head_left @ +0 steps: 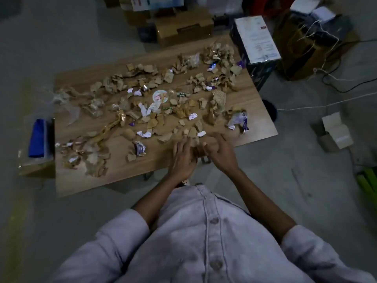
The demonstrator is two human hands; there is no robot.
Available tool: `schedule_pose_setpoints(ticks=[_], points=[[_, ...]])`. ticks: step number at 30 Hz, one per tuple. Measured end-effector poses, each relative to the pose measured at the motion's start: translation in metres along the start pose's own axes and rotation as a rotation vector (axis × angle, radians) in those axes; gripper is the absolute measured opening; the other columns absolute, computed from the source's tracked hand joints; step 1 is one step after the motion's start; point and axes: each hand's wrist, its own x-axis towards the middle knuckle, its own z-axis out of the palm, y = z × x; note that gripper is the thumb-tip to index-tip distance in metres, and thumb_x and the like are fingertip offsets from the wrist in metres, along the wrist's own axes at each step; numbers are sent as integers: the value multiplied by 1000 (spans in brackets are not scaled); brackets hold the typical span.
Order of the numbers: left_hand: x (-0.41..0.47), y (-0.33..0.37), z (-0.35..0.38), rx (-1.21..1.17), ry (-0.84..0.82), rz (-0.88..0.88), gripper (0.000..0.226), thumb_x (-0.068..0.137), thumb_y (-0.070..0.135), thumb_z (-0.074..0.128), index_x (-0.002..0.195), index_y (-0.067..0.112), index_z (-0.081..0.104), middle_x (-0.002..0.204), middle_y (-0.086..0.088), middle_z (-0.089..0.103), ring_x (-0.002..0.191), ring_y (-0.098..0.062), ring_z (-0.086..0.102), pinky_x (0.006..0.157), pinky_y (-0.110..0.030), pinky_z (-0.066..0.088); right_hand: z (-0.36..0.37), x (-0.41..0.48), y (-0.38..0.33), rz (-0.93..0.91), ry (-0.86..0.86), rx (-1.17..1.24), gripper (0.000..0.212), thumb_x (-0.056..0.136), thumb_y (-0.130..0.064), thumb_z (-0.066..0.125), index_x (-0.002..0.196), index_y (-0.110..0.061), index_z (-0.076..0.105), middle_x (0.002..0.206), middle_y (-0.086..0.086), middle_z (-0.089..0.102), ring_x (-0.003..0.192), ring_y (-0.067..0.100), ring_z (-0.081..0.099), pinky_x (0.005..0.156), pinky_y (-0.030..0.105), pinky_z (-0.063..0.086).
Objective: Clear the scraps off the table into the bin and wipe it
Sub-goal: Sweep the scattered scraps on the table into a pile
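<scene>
- My right hand point(219, 153): fingers motion-blurred, can't tell whether they grip anything.
- My left hand point(182, 158) covers part of the scraps point(191, 131) at the near edge of the table point(126, 168).
- Round label point(159, 96): print too small to read.
- Blue item point(38, 137) left of the table: blurred, can't identify.
- Green object point(367, 182): cut off by the right edge.

The view is dim and grey-blue, with soft, even light, no glare, and no visible light source. The table point(126, 170) is the brightest area, and the floor point(61, 221) darkens toward 9 o'clock. Motion blur smears the left hand point(181, 158) and the right hand point(218, 152). The wide lens bows the table's edges, and detail turns soft toward 11 and 1 o'clock.
</scene>
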Motion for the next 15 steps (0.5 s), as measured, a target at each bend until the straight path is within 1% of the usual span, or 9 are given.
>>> schedule_pose_setpoints(ticks=[2,4,6,7,9,10,12,13,15], points=[[28,1,-6,74,21,49,69,93,19,53,156,8,28,165,-17,19,151,-36,13,124,-52,15,-6,20,9,2,67,-109,49,95,-48,52,127,-13,64,130,13,62,121,31,53,98,44,46],[49,7,-11,159,-1,67,73,94,27,48,158,5,22,166,-21,11,153,-36,6,124,-55,10,-13,32,19,34,131,-210,57,93,-54,49,131,-13,62,138,17,56,127,34,49,105,51,43],[61,5,-5,295,-40,87,78,95,43,38,161,8,14,167,-22,2,155,-40,0,124,-58,7,-19,44,33,88,153,-295,65,90,-58,52,140,-16,55,153,17,44,139,37,40,111,54,37],[65,0,0,355,-55,91,80,96,49,34,162,11,11,168,-22,0,154,-41,0,123,-59,7,-23,48,41,144,137,-319,71,88,-62,52,145,-20,50,160,14,34,146,36,32,113,55,31],[73,-11,9,431,-55,80,81,98,57,31,162,13,10,167,-23,-1,154,-43,1,123,-59,8,-31,59,59,270,104,-337,82,84,-70,51,153,-29,38,168,9,18,153,33,17,117,57,21],[78,-13,11,445,-59,62,81,99,59,30,162,12,11,167,-23,0,154,-43,2,123,-60,9,-36,66,66,322,100,-328,87,81,-74,50,155,-31,34,169,9,13,154,34,13,118,58,19],[90,-18,14,452,-52,55,80,100,61,29,162,12,12,167,-23,0,155,-42,2,122,-60,12,-42,80,81,354,106,-285,99,75,-79,52,157,-27,31,168,13,11,153,37,14,119,59,23],[97,-20,14,445,-36,51,80,101,60,31,162,12,12,168,-22,0,155,-41,1,123,-59,12,-45,88,88,353,107,-255,103,72,-79,57,156,-25,31,168,15,11,152,38,16,117,59,26],[112,-21,12,372,15,11,78,101,57,35,162,13,13,168,-20,1,156,-38,0,124,-57,11,-46,106,99,333,97,-170,107,69,-70,71,156,-22,30,167,13,10,151,37,18,116,58,31]])
